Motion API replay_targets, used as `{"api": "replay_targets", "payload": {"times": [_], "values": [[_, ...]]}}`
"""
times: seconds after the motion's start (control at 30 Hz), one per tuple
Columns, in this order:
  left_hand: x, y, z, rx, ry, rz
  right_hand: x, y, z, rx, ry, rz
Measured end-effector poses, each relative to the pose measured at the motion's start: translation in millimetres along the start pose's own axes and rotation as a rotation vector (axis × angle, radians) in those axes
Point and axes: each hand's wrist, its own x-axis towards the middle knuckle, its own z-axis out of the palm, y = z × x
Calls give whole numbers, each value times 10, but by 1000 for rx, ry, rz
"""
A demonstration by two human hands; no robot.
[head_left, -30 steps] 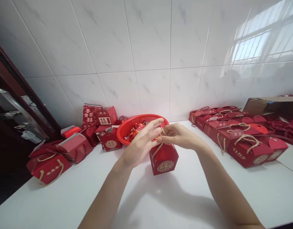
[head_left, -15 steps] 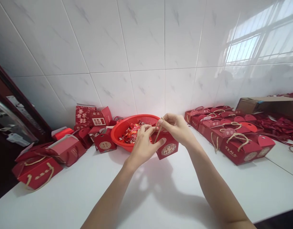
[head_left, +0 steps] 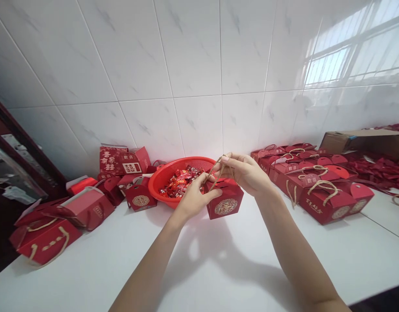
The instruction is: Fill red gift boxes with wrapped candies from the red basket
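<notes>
A small red gift box (head_left: 225, 205) with a gold round emblem stands in front of me, its top flaps folded together. Tan rope handles (head_left: 222, 164) rise from it. My left hand (head_left: 196, 196) pinches one rope strand at the box's left side. Above the box's right side, my right hand (head_left: 246, 172) is closed on the rope between thumb and fingers. Just behind and left of the box, a red plastic basket (head_left: 156, 185) holds wrapped candies (head_left: 181, 180).
Several red boxes (head_left: 50, 240) stand on the left of the white table (head_left: 128, 264). More boxes with rope handles (head_left: 327, 203) fill the right. A cardboard box (head_left: 364, 135) lies behind red ribbons (head_left: 381, 173). A tiled wall (head_left: 199, 65) rises at the back.
My right hand has drawn the rope up and slightly right, away from my left hand. More of the box's top now shows between my hands.
</notes>
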Motion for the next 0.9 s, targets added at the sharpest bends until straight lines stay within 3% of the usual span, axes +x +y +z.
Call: {"api": "replay_targets", "payload": {"times": [0.4,0.57,0.7,0.8,0.9], "values": [[32,-96,-62,63,-128,-72,111,189,-18,25,-19,108],[2,-127,-46,127,-133,0,90,199,-34,-118,-120,116],[-1,-109,-53,147,-115,31,80,208,-62,-319,-80,55],[-22,-78,36,208,57,50,117,215,-142,-426,95,-48],[-197,-83,352,306,303,164,152,182,-280,-512,321,-188]]}}
